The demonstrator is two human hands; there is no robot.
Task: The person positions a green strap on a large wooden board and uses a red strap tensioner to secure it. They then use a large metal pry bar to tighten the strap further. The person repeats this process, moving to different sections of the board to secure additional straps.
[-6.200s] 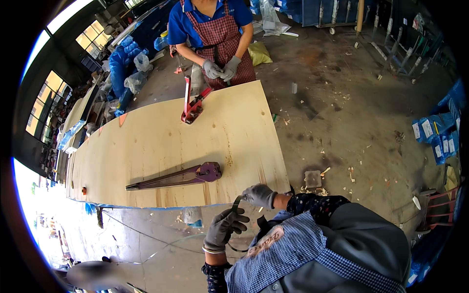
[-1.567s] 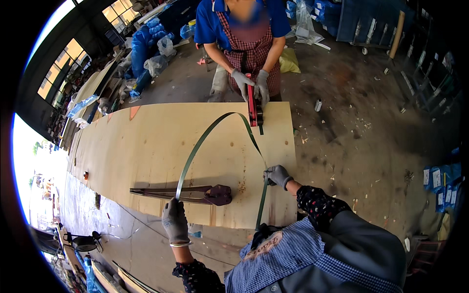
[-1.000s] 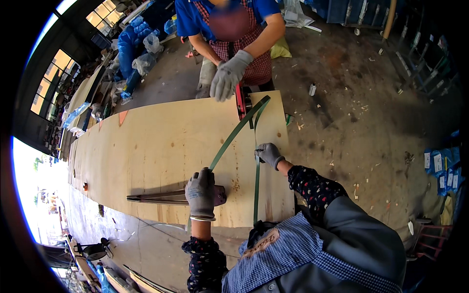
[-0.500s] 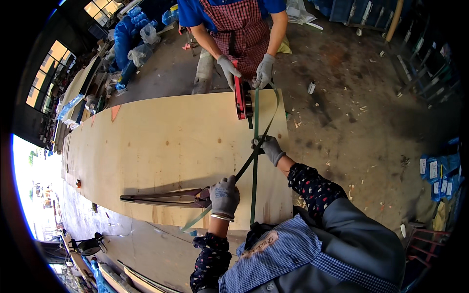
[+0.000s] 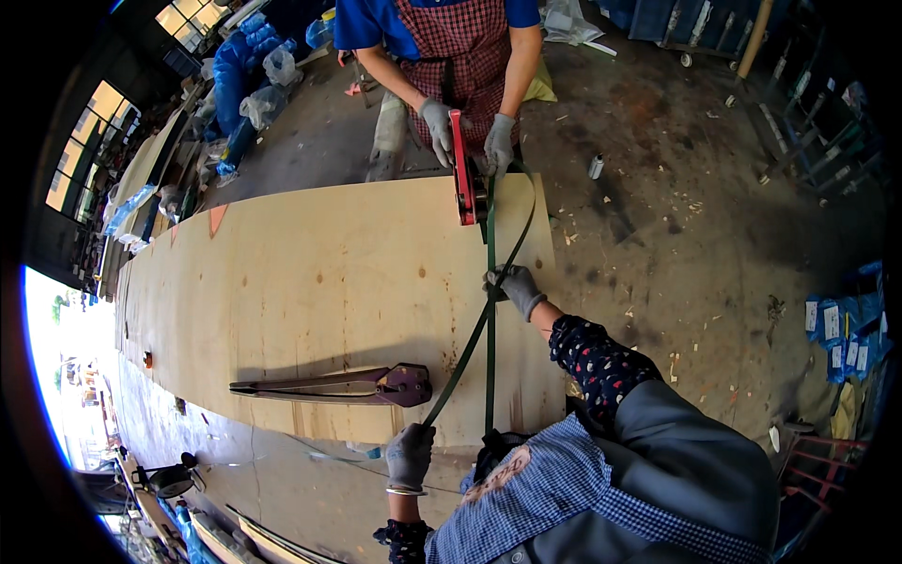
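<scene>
In a grey glove, my left hand grips a dark green strap just past the near edge of a pale plywood stack. My right hand, also gloved, has its fingers closed on the strap where two runs cross near the stack's right end. One run lies straight across the board; the other slants from my left hand and loops at the far side. There, a co-worker's gloved hands are on a red strapping tensioner standing on the board. A long-handled purple-brown crimping tool lies near my left hand.
Across the stack stands a co-worker in a checked apron. Blue plastic wrapping is piled at the far left. A small can and wood scraps are on the floor at right. A black reel-like object sits at lower left.
My left hand has drawn back toward me, off the crimping tool and past the board's edge, with the strap in it. The co-worker's right-side hand has come down closer to the tensioner.
</scene>
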